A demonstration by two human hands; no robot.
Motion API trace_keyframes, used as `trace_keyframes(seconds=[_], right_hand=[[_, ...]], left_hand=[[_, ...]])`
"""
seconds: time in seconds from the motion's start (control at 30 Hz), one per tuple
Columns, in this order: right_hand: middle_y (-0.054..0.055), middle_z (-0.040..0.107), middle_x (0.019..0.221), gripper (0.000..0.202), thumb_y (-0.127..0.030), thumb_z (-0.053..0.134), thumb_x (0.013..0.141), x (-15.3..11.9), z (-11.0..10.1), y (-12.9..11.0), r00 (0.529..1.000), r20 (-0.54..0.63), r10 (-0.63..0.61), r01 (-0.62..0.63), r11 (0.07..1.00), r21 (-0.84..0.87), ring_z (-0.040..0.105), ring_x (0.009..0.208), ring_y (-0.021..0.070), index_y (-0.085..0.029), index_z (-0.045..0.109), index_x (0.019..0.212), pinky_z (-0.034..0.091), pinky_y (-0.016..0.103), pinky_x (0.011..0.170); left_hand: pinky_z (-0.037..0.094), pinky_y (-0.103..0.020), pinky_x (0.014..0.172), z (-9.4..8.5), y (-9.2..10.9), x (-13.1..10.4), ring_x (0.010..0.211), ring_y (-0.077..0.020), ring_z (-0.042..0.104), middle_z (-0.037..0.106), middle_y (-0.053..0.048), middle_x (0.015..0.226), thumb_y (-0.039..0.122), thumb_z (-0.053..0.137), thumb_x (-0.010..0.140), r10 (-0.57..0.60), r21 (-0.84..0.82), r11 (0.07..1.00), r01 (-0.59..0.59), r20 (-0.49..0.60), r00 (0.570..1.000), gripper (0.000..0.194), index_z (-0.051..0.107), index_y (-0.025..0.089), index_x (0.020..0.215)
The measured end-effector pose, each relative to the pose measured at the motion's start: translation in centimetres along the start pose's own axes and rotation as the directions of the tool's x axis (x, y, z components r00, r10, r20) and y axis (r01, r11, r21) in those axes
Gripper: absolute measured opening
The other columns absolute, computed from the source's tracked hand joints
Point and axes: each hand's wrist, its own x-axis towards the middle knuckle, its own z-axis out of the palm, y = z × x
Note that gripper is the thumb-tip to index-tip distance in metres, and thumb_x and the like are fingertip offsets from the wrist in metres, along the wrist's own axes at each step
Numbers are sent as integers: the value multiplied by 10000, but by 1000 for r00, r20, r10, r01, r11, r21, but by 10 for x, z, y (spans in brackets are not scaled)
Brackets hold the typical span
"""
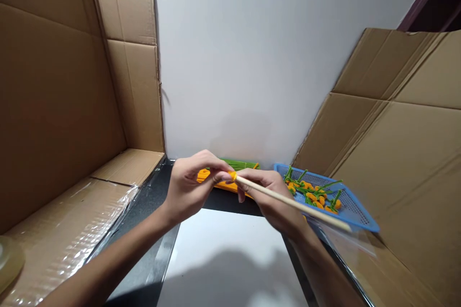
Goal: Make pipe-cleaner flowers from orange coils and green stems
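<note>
Fingertips of my left hand (189,184) pinch a short piece of orange pipe cleaner (233,175), which is wrapped around the tip of a pale wooden stick (293,202). My right hand (275,196) is closed on the stick near that same tip; the stick's long end slants down to the right over the wrist. Just behind the hands lie a bundle of orange pipe cleaners (225,187) and a bundle of green pipe cleaners (239,165), both partly covered by the fingers.
A blue plastic basket (363,220) at the right holds several orange-and-green pipe cleaner pieces (315,197). A white sheet (219,242) lies on the black tabletop (144,230). Cardboard panels (131,96) flank both sides, with a pale wall (245,57) behind. A tape roll (12,261) sits far left.
</note>
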Motion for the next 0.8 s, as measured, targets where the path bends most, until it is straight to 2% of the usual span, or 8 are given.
trace_keyframes(seconds=[0.1,0.17,0.33,0.4,0.53,0.6,0.67,0.8], right_hand=[[3,598,642,370,-354,508,1004,-6,17,-3,997,-48,-67,53,966,-253,524,615,139,-185,663,713,364,271,599],[37,656,712,330,-283,467,1022,-12,25,-5,983,-68,-170,116,865,-487,557,635,156,-174,681,796,362,292,619],[77,646,665,344,-196,442,1015,-20,15,-8,906,-4,-424,214,467,-858,537,608,187,-151,712,809,312,334,601],[68,663,669,319,-240,484,1014,-18,1,-9,905,3,-426,249,523,-815,540,626,187,-169,743,843,334,325,604],[40,732,764,242,-352,612,965,-7,-20,-5,983,41,-176,180,933,-311,609,670,165,-215,777,854,430,279,620],[23,679,675,286,-401,620,953,-2,-16,-1,993,65,-102,108,990,-94,572,604,150,-193,766,821,420,267,571],[-10,578,572,304,-413,605,960,-1,-3,3,994,13,-109,110,993,-52,514,550,134,-187,754,821,395,256,544],[38,661,700,297,-299,490,1022,-9,31,2,972,-76,-222,175,902,-395,595,640,162,-176,734,906,442,275,626]], left_hand=[[507,-244,635,1,-5,-1,668,-117,622,734,-22,759,151,730,879,102,241,968,-69,-130,986,28,724,172,861],[507,-251,647,0,-11,-1,662,-117,609,735,-15,754,130,710,888,208,398,905,-148,-112,972,50,715,173,864],[504,-273,649,-8,-22,3,690,-148,578,724,-49,770,131,590,959,256,482,807,-342,237,937,124,697,160,903],[488,-268,616,-15,-19,7,693,-154,573,704,-49,745,132,560,973,209,378,851,-364,392,896,165,702,166,894],[508,-268,609,-24,-1,14,661,-141,607,715,-44,725,183,659,937,99,82,986,-148,428,898,101,726,179,861],[524,-287,630,-21,4,14,666,-150,628,728,-52,725,240,696,920,59,-36,998,-50,328,943,101,736,177,851],[522,-288,626,-16,4,11,675,-153,641,738,-59,738,275,713,910,0,-78,997,12,163,987,135,738,170,828],[505,-272,631,-12,-14,6,669,-136,624,744,-44,761,213,744,878,-5,166,986,28,-133,991,67,735,162,835]])
